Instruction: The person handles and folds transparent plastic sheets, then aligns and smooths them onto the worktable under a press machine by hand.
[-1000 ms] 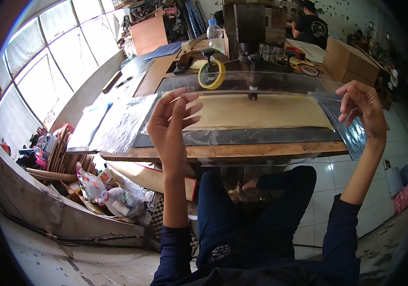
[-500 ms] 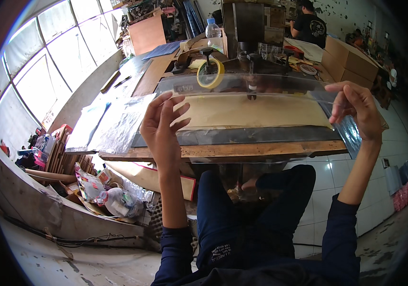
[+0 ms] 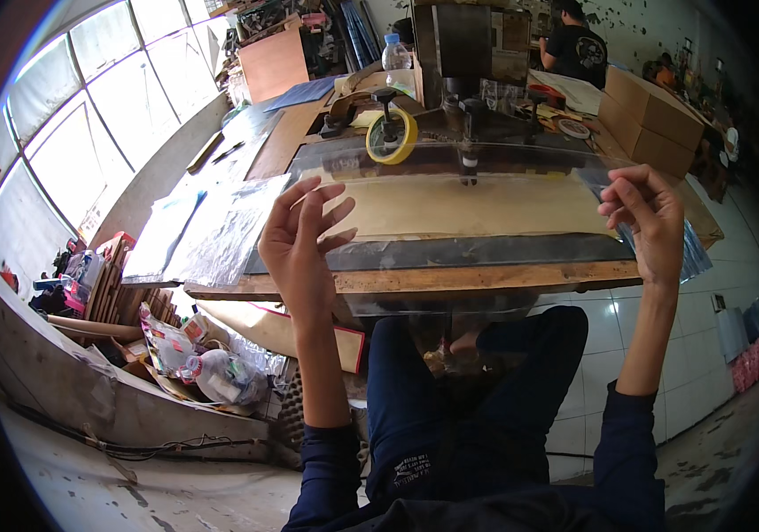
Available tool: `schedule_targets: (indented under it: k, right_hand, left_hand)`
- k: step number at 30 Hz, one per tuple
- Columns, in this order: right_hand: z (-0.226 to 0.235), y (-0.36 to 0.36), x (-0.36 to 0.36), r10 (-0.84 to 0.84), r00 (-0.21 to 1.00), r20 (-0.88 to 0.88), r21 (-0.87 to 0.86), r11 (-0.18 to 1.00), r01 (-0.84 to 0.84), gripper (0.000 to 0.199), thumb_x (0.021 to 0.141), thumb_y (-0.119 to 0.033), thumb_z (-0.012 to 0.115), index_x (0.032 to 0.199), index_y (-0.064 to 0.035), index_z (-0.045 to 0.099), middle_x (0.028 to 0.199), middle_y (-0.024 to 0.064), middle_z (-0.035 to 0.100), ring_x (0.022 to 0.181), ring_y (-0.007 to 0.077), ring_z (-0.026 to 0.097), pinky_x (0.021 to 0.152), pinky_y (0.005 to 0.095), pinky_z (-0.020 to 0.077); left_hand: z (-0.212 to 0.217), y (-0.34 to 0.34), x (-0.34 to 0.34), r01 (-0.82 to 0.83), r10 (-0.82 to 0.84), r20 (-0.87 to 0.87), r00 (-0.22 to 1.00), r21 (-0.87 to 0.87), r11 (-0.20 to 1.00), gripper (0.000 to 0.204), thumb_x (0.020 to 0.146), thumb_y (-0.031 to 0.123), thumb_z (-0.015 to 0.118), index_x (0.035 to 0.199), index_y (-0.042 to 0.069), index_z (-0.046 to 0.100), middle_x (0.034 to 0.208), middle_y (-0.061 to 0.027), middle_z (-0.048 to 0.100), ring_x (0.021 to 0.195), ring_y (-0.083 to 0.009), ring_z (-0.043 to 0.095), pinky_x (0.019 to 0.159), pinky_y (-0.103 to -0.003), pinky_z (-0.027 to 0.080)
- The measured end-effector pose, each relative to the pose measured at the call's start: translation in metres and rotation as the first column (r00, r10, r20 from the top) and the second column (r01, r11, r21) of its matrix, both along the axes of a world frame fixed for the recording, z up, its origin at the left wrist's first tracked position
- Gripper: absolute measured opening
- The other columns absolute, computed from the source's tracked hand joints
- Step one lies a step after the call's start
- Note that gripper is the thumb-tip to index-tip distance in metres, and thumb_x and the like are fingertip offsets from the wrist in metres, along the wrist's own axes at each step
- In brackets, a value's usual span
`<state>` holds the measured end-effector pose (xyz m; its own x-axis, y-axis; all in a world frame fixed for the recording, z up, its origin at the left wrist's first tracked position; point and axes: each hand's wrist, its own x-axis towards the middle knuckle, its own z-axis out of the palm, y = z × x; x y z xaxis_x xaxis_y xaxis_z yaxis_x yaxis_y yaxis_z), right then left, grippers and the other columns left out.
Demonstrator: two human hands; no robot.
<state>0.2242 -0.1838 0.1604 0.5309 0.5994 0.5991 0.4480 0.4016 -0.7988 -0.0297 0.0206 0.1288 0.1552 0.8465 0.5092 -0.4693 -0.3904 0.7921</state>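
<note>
From my end of the link I see the window (image 3: pixel 69 124) at far left, with a plastic jug (image 3: pixel 220 377) among clutter on the floor nearer in. Clear bags (image 3: pixel 229 230) lie on the left of the desk (image 3: pixel 486 277). Just right of them, the left hand (image 3: pixel 299 253) is raised over the desk's near edge, thumb and forefinger closed on the clear sheet (image 3: pixel 463 226) at its left side, the other fingers loosely spread. I have that sheet stretched between both hands, lifted above the desk, its near border hanging past the wooden edge. Through it I make out a cream sheet (image 3: pixel 556 208) on a dark mat (image 3: pixel 503 253). On the far side, a yellow tape roll (image 3: pixel 411 137) stands upright, left of a dark machine (image 3: pixel 463 44). The right hand (image 3: pixel 654 226) pinches the clear sheet's right side between thumb and fingers, though its exact grip is hard for me to tell. Bluish plastic (image 3: pixel 696 253) hangs just right of it. Farther off are cardboard boxes (image 3: pixel 650 115) and, beyond them, a person (image 3: pixel 579 49) in a dark shirt.
</note>
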Motion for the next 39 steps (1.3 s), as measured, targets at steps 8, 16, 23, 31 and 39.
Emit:
schedule_targets:
  k: [8, 16, 23, 31, 39]
  right_hand:
    - [0.009, 0.002, 0.002, -0.217, 0.974, -0.06, 0.271, 0.936, 0.225, 0.013, 0.083, -0.016, 0.064, 0.088, -0.0042, 0.063, 0.072, 0.0052, 0.062, 0.057, 0.0085, 0.057, 0.051, 0.0199, 0.0439]
    - [0.018, 0.017, -0.004, -0.3, 0.954, 0.002, 0.256, 0.922, 0.29, 0.013, 0.085, -0.016, 0.06, 0.09, -0.0039, 0.06, 0.074, 0.0058, 0.063, 0.058, 0.0102, 0.061, 0.045, 0.0183, 0.0416]
    - [0.019, 0.033, -0.037, -0.486, 0.864, 0.129, 0.352, 0.838, 0.418, 0.02, 0.092, -0.021, 0.052, 0.097, -0.0023, 0.054, 0.073, 0.0083, 0.065, 0.041, 0.006, 0.053, 0.033, 0.0146, 0.0289]
    - [-0.01, 0.032, -0.012, -0.46, 0.88, 0.12, 0.368, 0.844, 0.391, 0.023, 0.09, -0.024, 0.054, 0.099, -0.0028, 0.052, 0.065, 0.0069, 0.062, 0.034, 0.0042, 0.044, 0.032, 0.0166, 0.0256]
    - [-0.106, 0.072, 0.07, 0.134, 0.978, -0.16, -0.367, 0.912, -0.185, 0.021, 0.085, -0.014, 0.061, 0.099, -0.0012, 0.053, 0.073, 0.0088, 0.062, 0.062, 0.0132, 0.062, 0.054, 0.0228, 0.0487]
  left_hand:
    - [0.028, -0.016, 0.015, -0.068, 0.073, -0.071, 0.995, 0.076, 0.995, 0.029, 0.088, 0.017, 0.055, 0.112, 0.0, 0.053, 0.098, -0.0149, 0.064, 0.082, -0.0204, 0.065, 0.055, -0.023, 0.052]
    - [0.035, -0.022, 0.024, -0.082, 0.091, -0.062, 0.994, 0.138, 0.987, 0.027, 0.089, 0.017, 0.054, 0.11, 0.0, 0.055, 0.101, -0.0157, 0.064, 0.088, -0.0229, 0.065, 0.059, -0.025, 0.054]
    - [0.031, -0.029, 0.034, -0.137, 0.141, -0.015, 0.99, 0.176, 0.975, 0.025, 0.091, 0.018, 0.051, 0.107, -0.001, 0.055, 0.096, -0.0151, 0.065, 0.077, -0.0186, 0.067, 0.05, -0.02, 0.05]
    - [-0.002, -0.01, 0.032, -0.286, 0.285, 0.035, 0.958, 0.185, 0.94, 0.015, 0.093, 0.014, 0.047, 0.096, 0.0, 0.049, 0.076, -0.0123, 0.064, 0.035, -0.0071, 0.047, 0.031, -0.018, 0.032]
    - [-0.054, 0.086, 0.072, -0.013, 0.033, -0.508, 0.861, 0.042, 0.999, 0.028, 0.091, 0.018, 0.051, 0.11, -0.002, 0.045, 0.081, -0.0141, 0.065, 0.056, -0.0164, 0.064, 0.045, -0.025, 0.047]
